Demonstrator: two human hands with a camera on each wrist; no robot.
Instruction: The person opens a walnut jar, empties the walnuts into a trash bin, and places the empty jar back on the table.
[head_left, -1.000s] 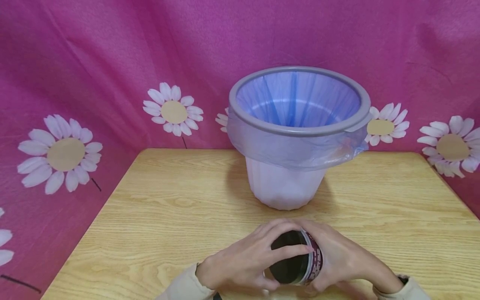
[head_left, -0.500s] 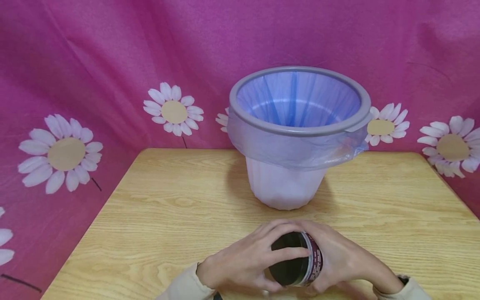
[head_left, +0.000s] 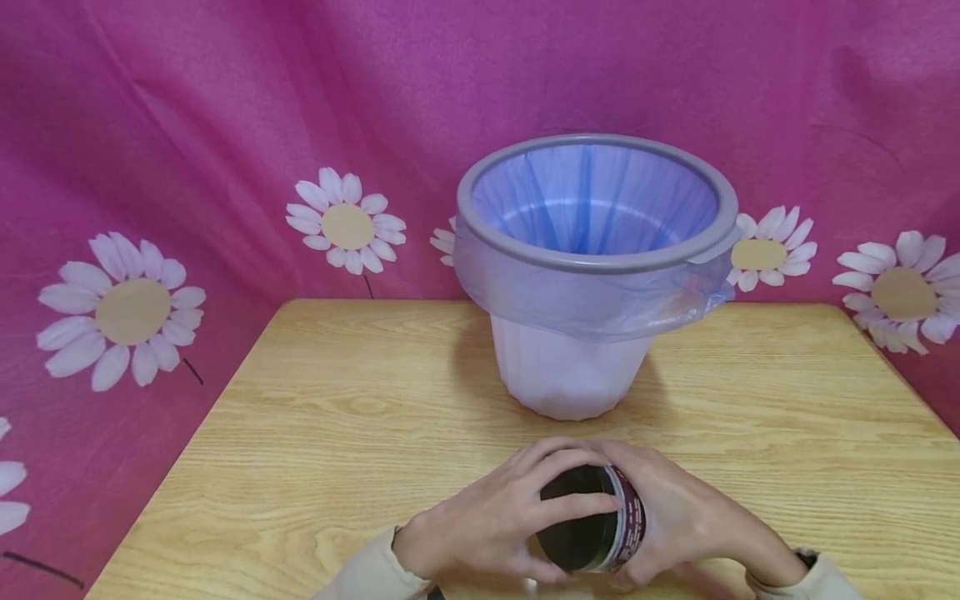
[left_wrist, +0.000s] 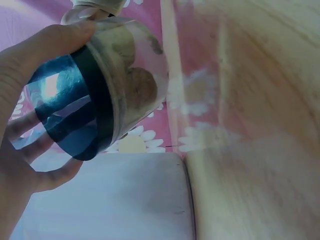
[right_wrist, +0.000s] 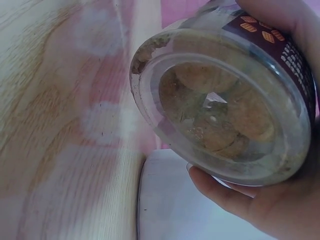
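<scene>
A clear plastic jar (right_wrist: 215,115) with a dark lid (head_left: 576,525) is tilted on its side between my two hands, low in the head view. Round brown biscuits (left_wrist: 140,87) show through its wall in the left wrist view. My left hand (head_left: 498,512) grips the lid, fingers spread around its rim and one finger lying across the top. Around the jar's body, over a maroon label (head_left: 632,521), my right hand (head_left: 678,512) holds on. The jar's base faces the right wrist camera, with more biscuits visible inside.
Beyond the hands stands a white waste bin (head_left: 570,371) with a grey rim (head_left: 600,263) and a bluish plastic liner (head_left: 585,304) folded over it. It rests on a wooden table (head_left: 337,400). A pink curtain (head_left: 450,75) with daisies hangs behind.
The jar has tipped very slightly, and the left finger across the lid has drawn back a little from its edge. Both hands keep their grip; the bin stays put.
</scene>
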